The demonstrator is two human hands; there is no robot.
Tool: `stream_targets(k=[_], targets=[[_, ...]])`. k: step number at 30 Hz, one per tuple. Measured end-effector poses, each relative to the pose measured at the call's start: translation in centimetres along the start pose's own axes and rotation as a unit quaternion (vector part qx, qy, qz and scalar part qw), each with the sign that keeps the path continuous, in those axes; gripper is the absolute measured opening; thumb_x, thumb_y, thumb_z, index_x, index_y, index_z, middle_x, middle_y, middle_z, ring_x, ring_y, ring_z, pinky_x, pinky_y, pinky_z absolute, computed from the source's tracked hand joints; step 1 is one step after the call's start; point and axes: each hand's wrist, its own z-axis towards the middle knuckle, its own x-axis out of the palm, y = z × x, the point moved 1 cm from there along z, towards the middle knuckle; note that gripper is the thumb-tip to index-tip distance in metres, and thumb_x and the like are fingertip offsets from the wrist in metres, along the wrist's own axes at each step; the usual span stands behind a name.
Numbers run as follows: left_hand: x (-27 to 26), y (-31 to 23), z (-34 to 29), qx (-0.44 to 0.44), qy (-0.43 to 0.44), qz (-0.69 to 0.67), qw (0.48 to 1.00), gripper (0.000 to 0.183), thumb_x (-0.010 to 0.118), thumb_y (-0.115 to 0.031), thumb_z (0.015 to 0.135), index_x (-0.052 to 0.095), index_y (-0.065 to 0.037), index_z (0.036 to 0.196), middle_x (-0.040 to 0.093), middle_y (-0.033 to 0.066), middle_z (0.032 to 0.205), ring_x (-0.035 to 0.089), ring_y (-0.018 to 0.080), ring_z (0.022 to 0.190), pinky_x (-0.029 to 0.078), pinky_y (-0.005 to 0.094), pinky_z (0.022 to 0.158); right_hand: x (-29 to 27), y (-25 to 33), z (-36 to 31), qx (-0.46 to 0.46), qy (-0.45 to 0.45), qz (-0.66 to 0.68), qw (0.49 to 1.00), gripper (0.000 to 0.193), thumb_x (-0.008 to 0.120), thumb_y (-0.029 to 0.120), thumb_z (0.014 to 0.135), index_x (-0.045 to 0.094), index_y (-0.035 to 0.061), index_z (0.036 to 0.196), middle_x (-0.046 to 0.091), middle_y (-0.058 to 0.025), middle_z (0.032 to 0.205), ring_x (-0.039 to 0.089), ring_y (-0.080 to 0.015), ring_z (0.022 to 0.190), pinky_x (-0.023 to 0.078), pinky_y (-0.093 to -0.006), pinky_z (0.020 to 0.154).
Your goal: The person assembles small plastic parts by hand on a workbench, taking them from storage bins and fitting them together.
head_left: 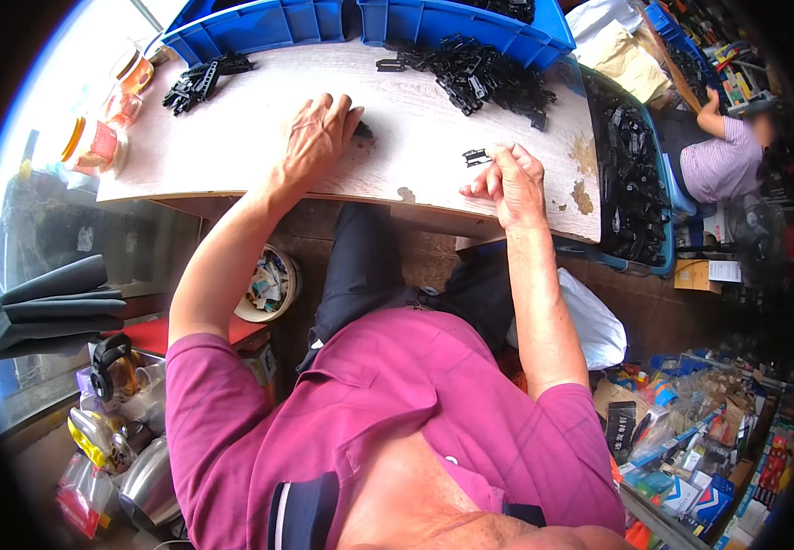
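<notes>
Between the thumb and fingers of my right hand (518, 183) is a small black plastic part (476, 158), held just above the table's near side. My left hand (316, 137) rests palm down on the table (259, 128), its fingers curled under. Something dark (362, 132) pokes out beside its thumb, mostly covered by the hand. Beyond my right hand lies a large heap of black plastic parts (475, 78). A smaller pile of long black parts (203, 81) sits at the far left of the table.
Two blue bins (264, 26) (470, 32) line the table's far edge. A blue crate (667, 229) of black parts stands at the right, with a person (722, 160) beyond. Jars (94, 147) stand at the left edge. Below are a waste bucket (289, 307) and a white bag (594, 325).
</notes>
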Motion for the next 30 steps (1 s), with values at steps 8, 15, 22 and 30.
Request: stream_targets(k=[8,15,22,30], targets=[[-2.1,-0.7,-3.1,0.026,0.032,-0.051,0.998,0.016,0.061,-0.019,0.090,0.058,-0.004,0.092,0.054,0.0144,0.084,0.056,0.0329,0.078,0.047,0.0411,0.070,0.3,0.1,-0.1,-0.014,-0.005,0.016,1.000,0.016,0.057,0.013,0.091,0.052,0.0008,0.082,0.046,-0.0043,0.045,0.055,-0.0179,0.039,0.056,-0.0397,0.046],[-4.2,-1.4,-4.7,0.035,0.088,-0.107,0.990,0.016,0.063,-0.017,0.088,0.056,-0.005,0.095,0.054,0.0144,0.091,0.054,0.0325,0.085,0.046,0.0412,0.074,0.3,-0.1,-0.1,-0.019,-0.009,0.010,1.000,0.015,0.058,0.013,0.091,0.052,0.0022,0.081,0.046,-0.0033,0.045,0.054,-0.0171,0.039,0.056,-0.0397,0.046],[-3.0,-4.8,-3.4,-0.199,0.044,-0.366,0.908,0.020,0.066,-0.019,0.089,0.060,-0.006,0.103,0.057,0.0076,0.069,0.054,0.0169,0.063,0.044,0.0311,0.061,1.2,0.3,-0.4,0.006,-0.001,0.038,0.999,0.015,0.058,0.015,0.089,0.052,0.0061,0.078,0.043,-0.0014,0.046,0.057,-0.0184,0.045,0.059,-0.0480,0.055],[0.3,-10.4,-1.9,-0.315,0.090,-0.664,0.672,0.026,0.066,-0.012,0.088,0.059,-0.003,0.112,0.058,0.0009,0.083,0.051,0.0064,0.072,0.045,0.0226,0.062,3.0,1.0,-0.4,-0.032,0.002,0.031,0.999,0.016,0.059,0.015,0.089,0.053,0.0066,0.077,0.045,-0.0014,0.046,0.056,-0.0185,0.044,0.058,-0.0435,0.053]])
